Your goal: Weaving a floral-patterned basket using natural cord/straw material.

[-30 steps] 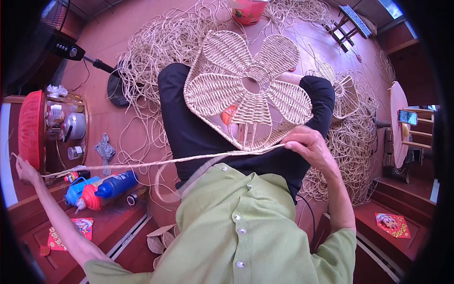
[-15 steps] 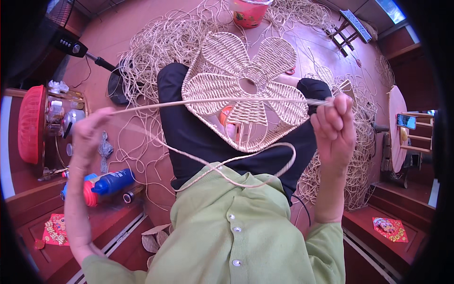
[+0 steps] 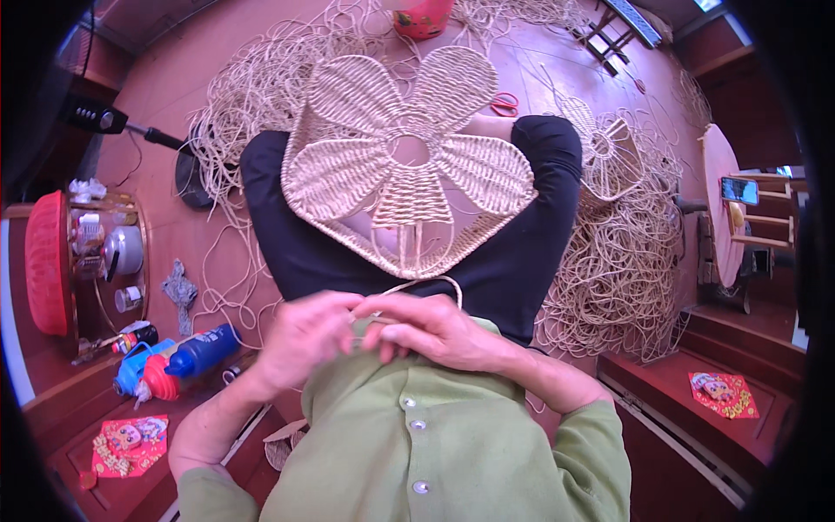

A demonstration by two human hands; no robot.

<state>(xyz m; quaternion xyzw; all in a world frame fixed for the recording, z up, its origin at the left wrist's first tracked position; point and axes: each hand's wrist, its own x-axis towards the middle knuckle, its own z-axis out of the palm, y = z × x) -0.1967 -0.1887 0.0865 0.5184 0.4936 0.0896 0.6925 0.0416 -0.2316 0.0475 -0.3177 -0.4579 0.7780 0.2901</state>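
My left hand (image 3: 309,339), slightly blurred, and my right hand (image 3: 422,335) meet at my waist, fingers curled around a pale twisted cord (image 3: 435,284), largely hidden between them. A loop of it arches up just below the woven flower-shaped piece (image 3: 470,78), which rests on my lap between my dark-trousered knees. The piece has five woven petals around an open ring and a narrower woven panel with bare cords at the bottom.
Loose cord piles (image 3: 609,287) cover the floor around me, with another woven piece (image 3: 600,143), red scissors (image 3: 504,103) and a red bucket (image 3: 417,17). Left: fan stand (image 3: 156,135), red basket (image 3: 48,261), bottles (image 3: 200,352). Right: round wooden board (image 3: 722,209) with a phone (image 3: 739,188).
My hands have come from wide apart, stretching the cord, to close together at my waist. The flower piece appears higher and further left in the picture.
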